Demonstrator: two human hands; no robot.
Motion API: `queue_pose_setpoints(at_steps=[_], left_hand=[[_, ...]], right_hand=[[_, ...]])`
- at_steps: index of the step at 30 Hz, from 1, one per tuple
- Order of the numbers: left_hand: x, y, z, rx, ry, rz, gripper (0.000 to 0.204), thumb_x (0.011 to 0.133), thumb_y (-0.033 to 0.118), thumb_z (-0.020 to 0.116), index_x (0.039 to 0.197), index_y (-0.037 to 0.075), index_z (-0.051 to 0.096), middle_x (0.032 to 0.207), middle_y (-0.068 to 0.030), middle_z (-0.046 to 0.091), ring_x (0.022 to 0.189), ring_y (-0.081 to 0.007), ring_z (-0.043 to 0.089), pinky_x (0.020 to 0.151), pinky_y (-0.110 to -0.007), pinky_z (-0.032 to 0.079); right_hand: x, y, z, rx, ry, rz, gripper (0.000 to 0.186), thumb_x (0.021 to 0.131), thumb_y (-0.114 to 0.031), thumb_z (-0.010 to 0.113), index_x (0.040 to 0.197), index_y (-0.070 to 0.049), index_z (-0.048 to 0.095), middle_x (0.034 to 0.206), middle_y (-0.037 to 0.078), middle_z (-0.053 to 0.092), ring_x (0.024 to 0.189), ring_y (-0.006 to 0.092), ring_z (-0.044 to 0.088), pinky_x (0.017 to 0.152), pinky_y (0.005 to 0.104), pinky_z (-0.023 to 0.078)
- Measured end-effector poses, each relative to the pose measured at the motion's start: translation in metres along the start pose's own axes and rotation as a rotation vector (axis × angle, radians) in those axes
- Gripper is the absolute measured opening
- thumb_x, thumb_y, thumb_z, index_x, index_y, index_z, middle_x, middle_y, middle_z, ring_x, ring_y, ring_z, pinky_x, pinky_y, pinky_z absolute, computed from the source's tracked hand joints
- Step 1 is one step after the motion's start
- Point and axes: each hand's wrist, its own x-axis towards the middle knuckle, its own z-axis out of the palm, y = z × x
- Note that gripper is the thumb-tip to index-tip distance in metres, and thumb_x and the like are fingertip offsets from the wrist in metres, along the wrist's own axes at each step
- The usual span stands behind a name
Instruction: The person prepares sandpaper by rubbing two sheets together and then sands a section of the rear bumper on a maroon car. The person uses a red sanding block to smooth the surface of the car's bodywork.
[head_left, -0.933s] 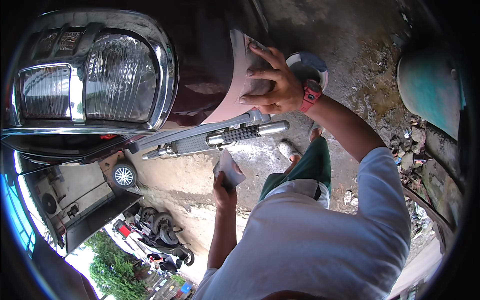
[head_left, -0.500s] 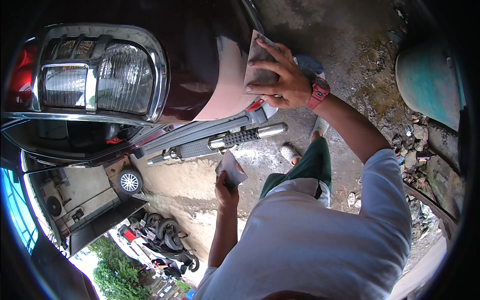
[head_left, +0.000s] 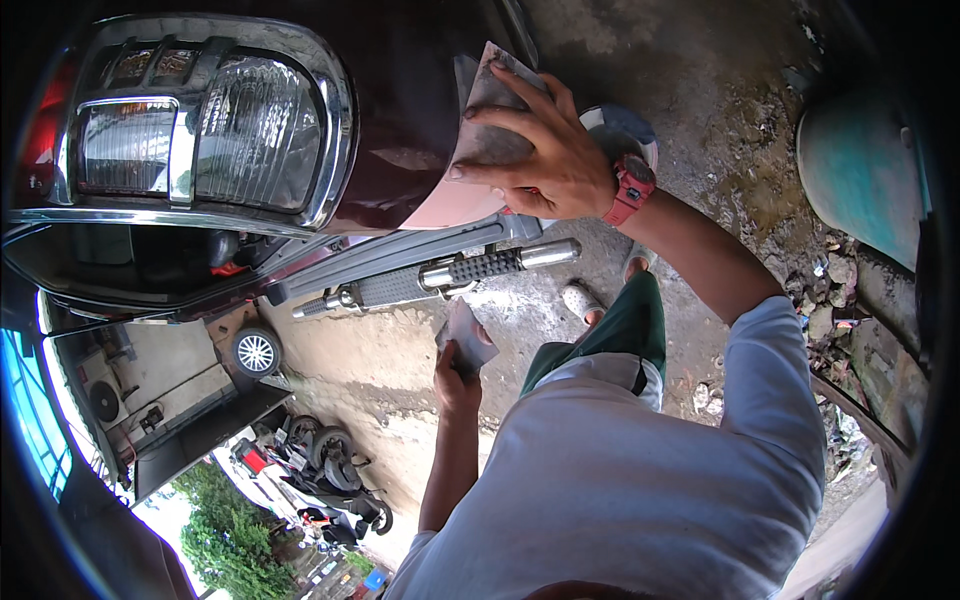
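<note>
My right hand (head_left: 545, 150), with a red watch at its wrist, lies spread over a grey sheet of sandpaper (head_left: 485, 92). It holds the sheet against a dull pinkish patch (head_left: 432, 205) on the corner of a dark maroon car body (head_left: 405, 110). Most of that patch is hidden beneath the sheet and fingers. Lower down, away from the car, my left hand (head_left: 458, 380) pinches a second greyish piece of sandpaper (head_left: 466, 335), thumb on top. This piece looks folded or curled and touches nothing else.
The car's chrome-rimmed lamp (head_left: 250, 135) is left of my right hand. Below it runs a side step with a chrome tube (head_left: 550, 253). Behind my right hand stands a round bucket (head_left: 640, 125). A green curved container (head_left: 860, 170) and rubble (head_left: 835, 290) lie right; motorcycles (head_left: 335, 460) stand lower left.
My right hand and its sandpaper have slid left across the patch, covering more of it. The left hand keeps its sandpaper in much the same place. The whole view has shifted slightly.
</note>
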Motion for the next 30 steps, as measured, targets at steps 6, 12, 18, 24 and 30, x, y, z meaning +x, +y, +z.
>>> queue_pose_setpoints(at_steps=[6, 12, 18, 24, 30], left_hand=[[0.011, -0.002, -0.001, 0.015, -0.002, -0.030, 0.040, 0.104, 0.019, 0.053, 0.139, 0.000, 0.054, 0.133, -0.0108, 0.063, 0.125, -0.0254, 0.059, 0.109, -0.038, 0.045], [0.019, 0.010, 0.005, 0.051, -0.004, -0.015, 0.042, 0.103, 0.021, 0.055, 0.141, 0.003, 0.054, 0.138, -0.0118, 0.060, 0.131, -0.0262, 0.056, 0.114, -0.040, 0.041], [0.017, 0.009, 0.009, -0.012, 0.028, 0.000, 0.036, 0.103, 0.019, 0.055, 0.135, 0.001, 0.058, 0.128, -0.0108, 0.066, 0.120, -0.0254, 0.062, 0.106, -0.038, 0.048], [0.011, 0.001, 0.004, 0.000, 0.044, -0.002, 0.036, 0.103, 0.020, 0.055, 0.134, 0.002, 0.058, 0.128, -0.0100, 0.066, 0.119, -0.0243, 0.063, 0.103, -0.037, 0.049], [0.006, 0.000, 0.012, 0.022, 0.018, -0.014, 0.035, 0.103, 0.020, 0.055, 0.134, 0.002, 0.058, 0.128, -0.0096, 0.066, 0.118, -0.0235, 0.062, 0.101, -0.036, 0.049]], right_hand=[[-0.003, -0.005, 0.006, 0.030, 0.022, 0.037, 0.047, 0.081, -0.028, 0.075, 0.122, -0.049, 0.071, 0.147, 0.002, 0.048, 0.149, 0.0417, 0.030, 0.106, 0.0692, 0.031], [-0.008, 0.010, 0.023, 0.085, 0.089, -0.026, 0.049, 0.079, -0.030, 0.078, 0.123, -0.050, 0.069, 0.146, 0.002, 0.047, 0.148, 0.0432, 0.030, 0.104, 0.0693, 0.034], [-0.028, 0.019, 0.032, 0.107, 0.063, -0.055, 0.057, 0.072, -0.035, 0.081, 0.125, -0.051, 0.067, 0.144, 0.003, 0.047, 0.148, 0.0461, 0.029, 0.105, 0.0726, 0.034], [-0.053, 0.033, 0.045, 0.144, 0.056, -0.082, 0.064, 0.067, -0.036, 0.085, 0.126, -0.051, 0.065, 0.144, 0.004, 0.044, 0.150, 0.0454, 0.025, 0.107, 0.0741, 0.033], [-0.073, 0.042, 0.049, 0.118, 0.003, -0.067, 0.058, 0.075, -0.032, 0.083, 0.127, -0.051, 0.064, 0.145, 0.004, 0.044, 0.151, 0.0447, 0.024, 0.111, 0.0743, 0.030]])
